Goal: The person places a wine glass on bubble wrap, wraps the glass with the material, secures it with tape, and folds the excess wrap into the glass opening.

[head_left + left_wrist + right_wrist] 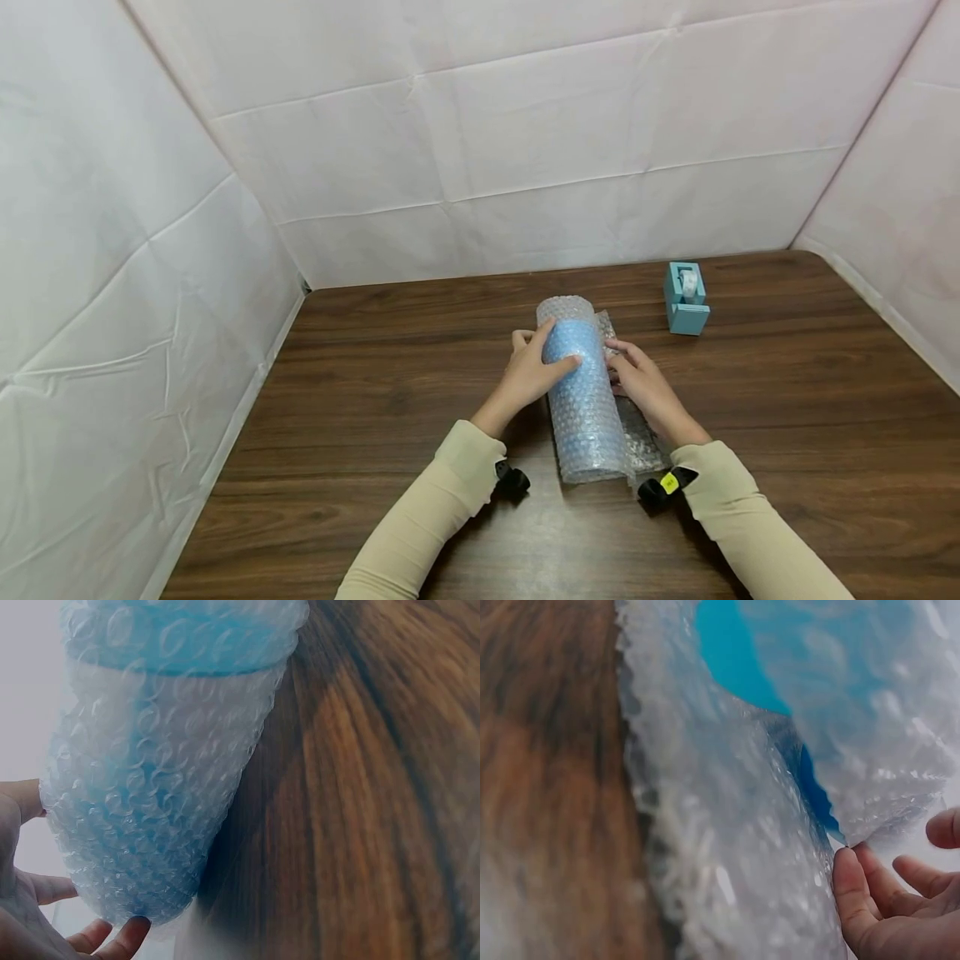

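Your left grip (527, 367) lay, fingers spread apart, on the wrapped blue cylinder (577, 346) beneath it, while your right grip (648, 387) pinched the clear plastic bubble wrap (892, 772), which might have unwound if your hold slackened.

Bubble wrap (588, 429) here, clear plastic, knobbly and glossy, glinting at me bump by bump! In the gap I catch the blue item (735, 656), looking smooth. Below, I see a table (390, 408), dark wood grain, soft sheen. The drapes (525, 117): creased matt cloth. Dispenser (687, 319): smooth, plastic-looking. Sleeves (416, 521): matt fabric.
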{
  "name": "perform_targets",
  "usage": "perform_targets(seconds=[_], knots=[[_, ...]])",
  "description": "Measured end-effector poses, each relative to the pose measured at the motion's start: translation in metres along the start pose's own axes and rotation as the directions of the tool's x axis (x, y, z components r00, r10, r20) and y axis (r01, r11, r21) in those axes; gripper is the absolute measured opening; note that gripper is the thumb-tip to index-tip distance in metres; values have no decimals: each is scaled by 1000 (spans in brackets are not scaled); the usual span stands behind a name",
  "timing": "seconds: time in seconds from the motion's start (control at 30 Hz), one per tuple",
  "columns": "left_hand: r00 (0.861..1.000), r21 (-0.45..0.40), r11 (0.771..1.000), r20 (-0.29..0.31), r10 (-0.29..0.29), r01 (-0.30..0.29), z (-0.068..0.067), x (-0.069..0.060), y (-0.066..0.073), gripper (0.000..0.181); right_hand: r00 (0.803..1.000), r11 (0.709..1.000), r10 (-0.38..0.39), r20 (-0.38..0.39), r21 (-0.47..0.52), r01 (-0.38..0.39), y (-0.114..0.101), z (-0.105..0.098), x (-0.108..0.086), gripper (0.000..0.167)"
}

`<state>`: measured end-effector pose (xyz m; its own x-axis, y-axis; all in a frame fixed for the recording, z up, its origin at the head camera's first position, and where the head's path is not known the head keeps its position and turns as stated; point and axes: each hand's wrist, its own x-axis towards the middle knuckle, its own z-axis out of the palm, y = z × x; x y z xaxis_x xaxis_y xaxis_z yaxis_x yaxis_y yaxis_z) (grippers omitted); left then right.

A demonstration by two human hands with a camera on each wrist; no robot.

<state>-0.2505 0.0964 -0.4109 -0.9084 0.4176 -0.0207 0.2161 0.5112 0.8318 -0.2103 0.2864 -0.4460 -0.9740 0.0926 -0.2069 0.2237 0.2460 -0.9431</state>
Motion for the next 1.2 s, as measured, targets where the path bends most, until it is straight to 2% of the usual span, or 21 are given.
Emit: perform_targets(seconds=[0.13,0.33,0.57,0.77,1.0,1.2], knots=[[1000,10,1000,-2,-9,9,1,0,1,77,999,1000,-24,44,6,24,0,-2,-2,57],[1000,9,1000,-7,-4,4,2,2,0,77,987,995,-97,129,-23,100,3,-7,-5,70],[1000,-24,1000,9,1,0,1,2,-2,77,981,983,-137,139,-100,151,6,-9,-6,73],[1000,-47,999,20,0,1,0,2,-2,78,980,982,-131,148,-118,149,5,-10,-8,75],[1000,-10,1000,14,15,-15,1,1,-2,77,982,977,-130,136,-152,150,7,-11,-5,75],[999,24,998,11,49,-49,2,1,-5,71,986,981,-99,133,-152,119,5,-11,-5,76]])
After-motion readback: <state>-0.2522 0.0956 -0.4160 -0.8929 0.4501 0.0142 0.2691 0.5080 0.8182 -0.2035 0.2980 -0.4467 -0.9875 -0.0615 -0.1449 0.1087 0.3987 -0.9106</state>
